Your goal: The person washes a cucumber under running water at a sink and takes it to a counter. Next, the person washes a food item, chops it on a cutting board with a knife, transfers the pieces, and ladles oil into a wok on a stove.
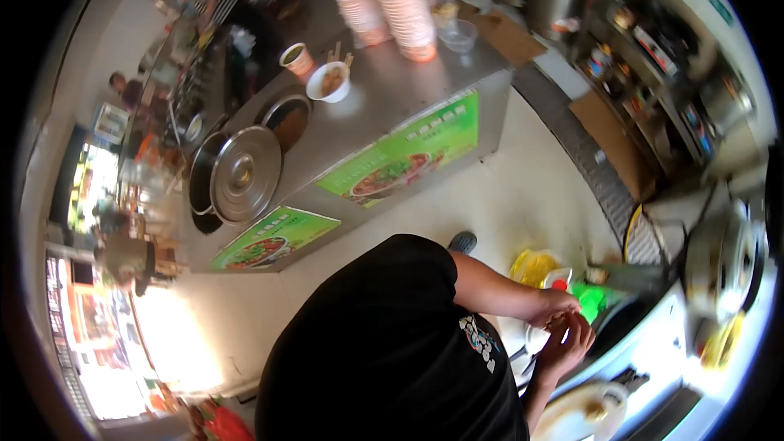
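My left hand (pixel 557 307) and my right hand (pixel 569 346) meet in front of my black shirt at the lower right. Their fingers are bent and pressed close together, fingertips nearly touching. Whatever is between them, if anything, is hidden and too small to name. Just beyond the hands lies a bright green plastic bag (pixel 590 297). A yellow plastic bag (pixel 535 266) sits a little farther off, with a small red item (pixel 559 285) beside it. Below my right hand, a pale round plate or board (pixel 572 413) has a small yellowish lump on it.
A steel counter (pixel 367 122) carries stacked paper cups (pixel 404 12), a white bowl (pixel 329 82) with food and chopsticks, and a filled cup (pixel 296 58). A large lidded pot (pixel 245 175) is set into it. Shelves (pixel 653 65) stand at right; people are at the far left.
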Demonstrator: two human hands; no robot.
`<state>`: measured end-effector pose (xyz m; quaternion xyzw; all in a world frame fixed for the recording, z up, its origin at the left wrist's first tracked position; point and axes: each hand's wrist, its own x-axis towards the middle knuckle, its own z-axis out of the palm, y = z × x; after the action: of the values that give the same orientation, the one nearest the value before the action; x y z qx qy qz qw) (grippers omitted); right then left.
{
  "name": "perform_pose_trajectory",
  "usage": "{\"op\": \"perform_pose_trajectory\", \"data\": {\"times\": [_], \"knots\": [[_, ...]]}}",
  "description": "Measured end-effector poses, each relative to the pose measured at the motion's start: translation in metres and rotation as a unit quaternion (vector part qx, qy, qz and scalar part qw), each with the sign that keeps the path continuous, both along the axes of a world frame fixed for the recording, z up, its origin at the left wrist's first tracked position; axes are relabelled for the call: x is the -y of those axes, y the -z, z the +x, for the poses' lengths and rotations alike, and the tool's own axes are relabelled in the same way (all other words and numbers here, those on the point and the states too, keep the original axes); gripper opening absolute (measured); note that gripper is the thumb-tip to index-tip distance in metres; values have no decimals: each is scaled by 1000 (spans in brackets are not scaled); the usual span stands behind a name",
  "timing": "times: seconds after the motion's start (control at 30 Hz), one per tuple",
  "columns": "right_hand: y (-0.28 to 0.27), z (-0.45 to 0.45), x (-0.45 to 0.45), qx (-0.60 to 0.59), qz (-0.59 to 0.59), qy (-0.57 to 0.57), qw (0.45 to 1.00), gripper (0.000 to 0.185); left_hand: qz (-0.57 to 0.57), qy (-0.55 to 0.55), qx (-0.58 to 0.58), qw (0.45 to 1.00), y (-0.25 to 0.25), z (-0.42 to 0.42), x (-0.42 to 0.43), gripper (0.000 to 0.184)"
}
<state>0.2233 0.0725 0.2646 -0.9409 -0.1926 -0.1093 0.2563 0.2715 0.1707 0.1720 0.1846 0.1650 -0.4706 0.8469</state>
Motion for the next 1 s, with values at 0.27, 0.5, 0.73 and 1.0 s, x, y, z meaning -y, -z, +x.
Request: {"op": "perform_pose_trajectory", "data": {"times": [0.27, 0.5, 0.73, 1.0], "knots": [[-8, 131, -108, 10, 95, -182, 979, 18, 94, -176, 5, 980, -40, 99, -154, 20], [32, 219, -116, -76, 124, -232, 962, 12, 106, -359, -71, 925, -8, 149, -236, 24], [89, 351, -94, -146, 100, -189, 966, 12, 127, -460, -135, 868, 16, 236, -296, 22], [96, 550, -107, -184, 88, -264, 943, 11, 163, -520, -172, 821, 5, 328, -333, 20]]}}
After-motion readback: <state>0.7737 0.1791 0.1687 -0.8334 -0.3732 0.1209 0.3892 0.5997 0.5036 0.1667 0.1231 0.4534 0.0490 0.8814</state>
